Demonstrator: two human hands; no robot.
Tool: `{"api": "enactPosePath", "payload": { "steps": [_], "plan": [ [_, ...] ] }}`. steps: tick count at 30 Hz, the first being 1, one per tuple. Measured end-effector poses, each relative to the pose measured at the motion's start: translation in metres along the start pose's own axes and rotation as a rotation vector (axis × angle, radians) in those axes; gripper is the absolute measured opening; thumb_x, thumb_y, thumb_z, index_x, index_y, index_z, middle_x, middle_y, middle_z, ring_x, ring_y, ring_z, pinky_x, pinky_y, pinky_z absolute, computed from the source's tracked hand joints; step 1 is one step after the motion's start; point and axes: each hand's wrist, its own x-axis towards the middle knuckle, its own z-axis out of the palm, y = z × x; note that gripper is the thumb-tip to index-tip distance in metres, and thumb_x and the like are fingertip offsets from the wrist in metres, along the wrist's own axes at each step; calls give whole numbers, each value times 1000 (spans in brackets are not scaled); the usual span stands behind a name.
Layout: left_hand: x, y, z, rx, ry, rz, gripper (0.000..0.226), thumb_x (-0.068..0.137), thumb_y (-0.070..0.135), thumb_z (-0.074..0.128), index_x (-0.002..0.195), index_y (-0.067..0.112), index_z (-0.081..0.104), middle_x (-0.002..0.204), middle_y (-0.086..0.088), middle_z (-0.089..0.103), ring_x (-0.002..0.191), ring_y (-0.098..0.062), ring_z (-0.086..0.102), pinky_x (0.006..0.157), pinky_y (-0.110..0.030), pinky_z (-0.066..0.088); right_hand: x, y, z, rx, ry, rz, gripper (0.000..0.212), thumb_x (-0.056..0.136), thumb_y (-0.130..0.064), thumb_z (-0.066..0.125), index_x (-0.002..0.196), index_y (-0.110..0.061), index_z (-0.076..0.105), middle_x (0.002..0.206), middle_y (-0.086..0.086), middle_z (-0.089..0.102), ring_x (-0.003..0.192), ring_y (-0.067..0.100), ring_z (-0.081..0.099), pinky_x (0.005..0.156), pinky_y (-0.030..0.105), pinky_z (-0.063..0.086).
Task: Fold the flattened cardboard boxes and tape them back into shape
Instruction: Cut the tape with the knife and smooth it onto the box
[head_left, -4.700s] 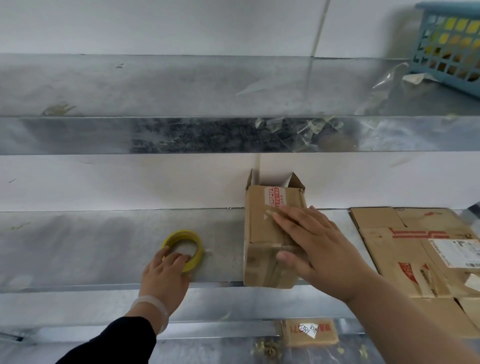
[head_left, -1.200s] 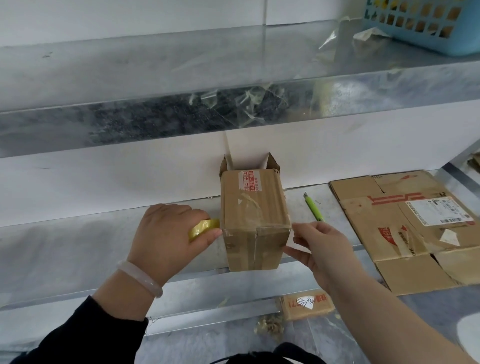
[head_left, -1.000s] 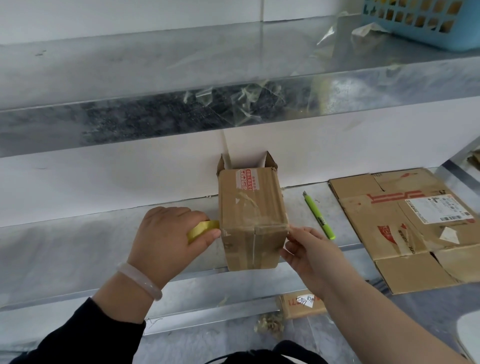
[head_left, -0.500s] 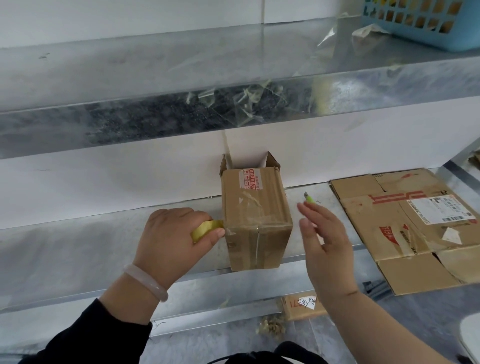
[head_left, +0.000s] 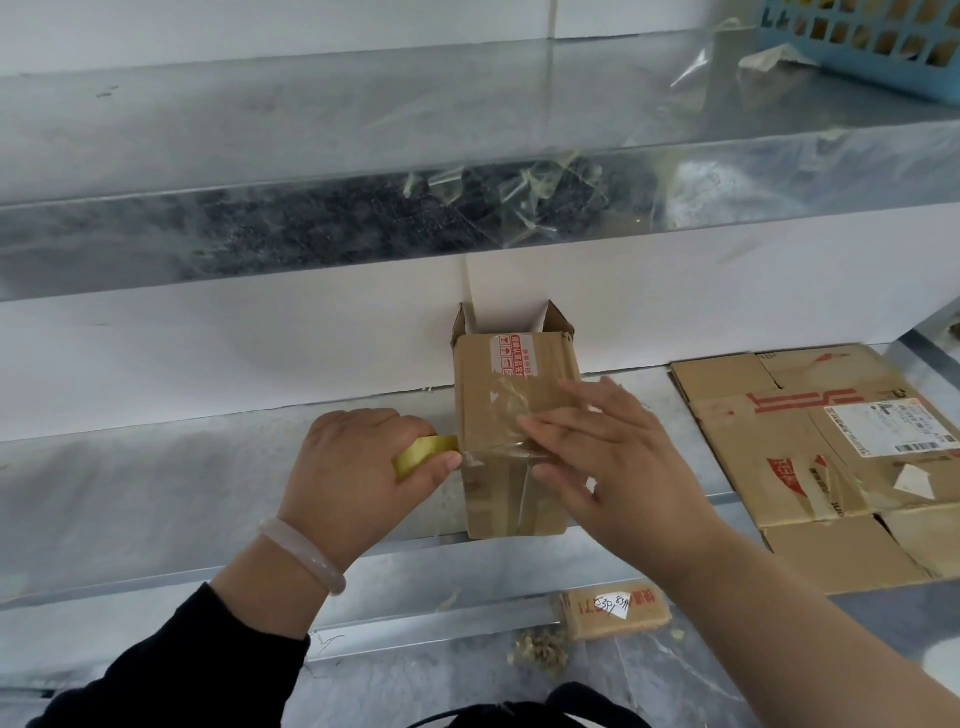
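Head view: a small box lies on its side at the front edge of the middle shelf, about halfway along it. Its far end reaches the white wall, and the flaps there stand open. The near end is folded closed and sits flush with the shelf's front edge. A white and red label is stuck on the upper face near the far end.

The left hand is just left of the box, fingers and thumb curled round a yellow tape roll, which it holds against the box's upper left front corner. A clear strip runs from the roll along the box's top front edge. A pale bracelet sits on that wrist above a black sleeve.

The right hand lies flat on the box, fingers straight and spread, pressing the upper face by the front edge, with the thumb down over the near end. The two hands are apart, with the box's corner between them.

Flat boxes lie stacked at the right end of the same shelf, overhanging its front edge, well apart from the box. A carton scrap with a white tag lies below, on the floor or a lower level; which one cannot be told.

Crumpled tape scraps cling to the front edge of the top shelf. A blue basket stands at that shelf's right end.
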Motion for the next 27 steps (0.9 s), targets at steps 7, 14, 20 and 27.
{"api": "enactPosePath", "payload": {
  "steps": [7,14,20,27],
  "plan": [
    [0,0,1,-1,-11,-36,52,82,70,35,87,31,69,69,11,59,69,-13,58,73,-34,44,-6,-10,23,-7,38,-61,36,96,-23,52,128,-14,65,139,2,57,132,25,50,108,52,41],
    [3,-2,5,-18,2,-39,52,83,70,35,86,31,69,70,11,61,67,-13,58,70,-33,44,-5,-15,13,-184,-94,-27,47,96,-34,42,136,-14,58,138,0,59,133,20,50,113,47,35],
    [5,-3,7,-17,-4,-38,54,82,71,33,87,31,68,70,11,60,68,-12,57,69,-32,43,-9,-29,13,-228,-144,80,55,93,-36,43,140,-9,53,143,6,53,135,24,48,114,49,34],
    [5,-3,7,-13,-11,-57,55,82,72,30,87,32,68,70,13,59,69,-10,56,71,-32,43,8,-29,3,-172,-161,187,52,96,-42,33,130,-17,64,129,-2,65,121,19,59,111,37,33]
  ]
}}
